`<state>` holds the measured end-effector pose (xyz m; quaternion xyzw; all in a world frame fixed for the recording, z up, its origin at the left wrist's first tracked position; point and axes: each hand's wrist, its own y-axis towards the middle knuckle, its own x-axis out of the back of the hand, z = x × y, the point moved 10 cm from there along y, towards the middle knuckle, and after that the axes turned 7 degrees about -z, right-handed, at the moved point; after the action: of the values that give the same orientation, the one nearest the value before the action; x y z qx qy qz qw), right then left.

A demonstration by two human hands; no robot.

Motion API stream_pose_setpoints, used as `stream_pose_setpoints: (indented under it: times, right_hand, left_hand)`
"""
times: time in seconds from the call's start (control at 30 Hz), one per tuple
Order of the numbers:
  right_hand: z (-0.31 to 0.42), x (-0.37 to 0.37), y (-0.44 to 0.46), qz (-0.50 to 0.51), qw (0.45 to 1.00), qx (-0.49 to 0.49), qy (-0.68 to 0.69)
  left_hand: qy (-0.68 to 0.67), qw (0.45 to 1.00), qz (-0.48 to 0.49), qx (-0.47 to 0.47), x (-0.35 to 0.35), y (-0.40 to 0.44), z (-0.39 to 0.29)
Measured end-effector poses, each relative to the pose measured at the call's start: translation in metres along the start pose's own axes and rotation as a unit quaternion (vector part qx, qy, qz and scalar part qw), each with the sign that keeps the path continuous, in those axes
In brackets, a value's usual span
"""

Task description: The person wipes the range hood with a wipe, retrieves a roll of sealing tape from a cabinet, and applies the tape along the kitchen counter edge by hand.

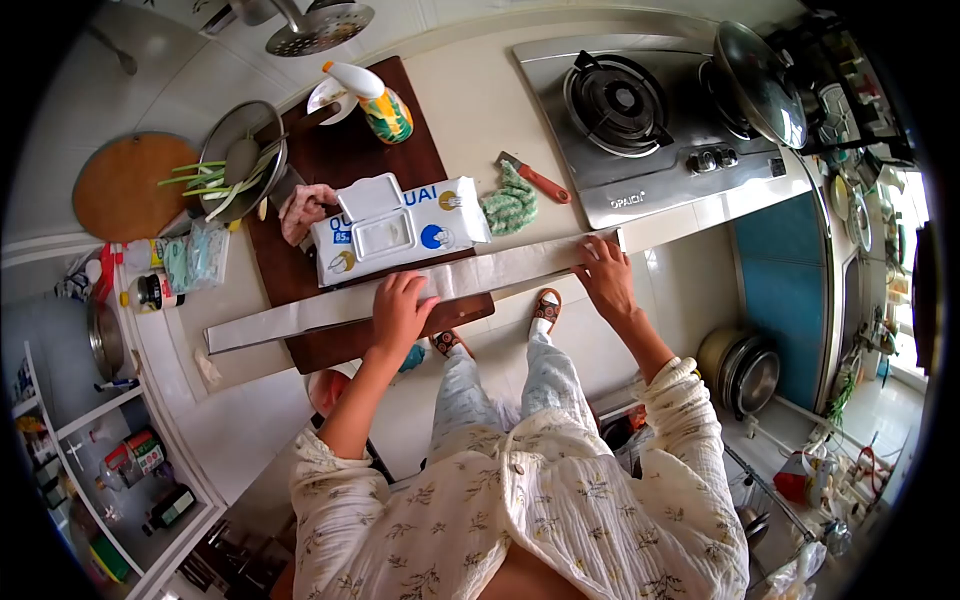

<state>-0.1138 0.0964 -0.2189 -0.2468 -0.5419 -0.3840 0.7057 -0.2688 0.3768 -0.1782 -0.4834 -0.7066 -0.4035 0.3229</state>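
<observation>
A long pale flat strip lies across the front of the counter, over the edge of a dark wooden board. My left hand grips its near edge around the middle. Near the right end, my right hand holds the strip with fingers over the top. Just behind it lies a white and blue wipes packet with its plastic lid raised. A green cloth sits right of the packet, beside a red-handled knife. Crumpled pinkish cloth or meat touches the packet's left side.
A gas stove with a lidded pan stands at the right. At the left are a metal bowl with green stalks, a round board and a jar. A spray bottle stands at the back.
</observation>
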Motion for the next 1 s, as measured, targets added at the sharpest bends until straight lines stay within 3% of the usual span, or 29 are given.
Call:
stream_pose_setpoints:
  times: [0.23, 0.33, 0.53, 0.77, 1.0]
  right_hand:
    - [0.005, 0.002, 0.001, 0.011, 1.0, -0.007, -0.011]
    - [0.006, 0.003, 0.001, 0.007, 1.0, -0.005, -0.013]
    - [0.004, 0.0, 0.002, 0.005, 1.0, -0.012, -0.015]
    - [0.003, 0.002, -0.001, -0.02, 1.0, -0.009, -0.019]
    - [-0.001, -0.006, -0.004, -0.015, 1.0, -0.017, -0.019]
  left_hand:
    - [0.027, 0.996, 0.078, 0.025, -0.032, 0.009, 0.005]
    - [0.04, 0.982, 0.182, 0.039, -0.051, 0.014, 0.01]
    - [0.037, 0.978, 0.2, 0.048, -0.069, 0.023, 0.013]
    - [0.069, 0.996, 0.022, -0.049, -0.038, 0.02, -0.022]
    - [-0.042, 0.999, 0.004, 0.028, -0.038, 0.025, -0.009]
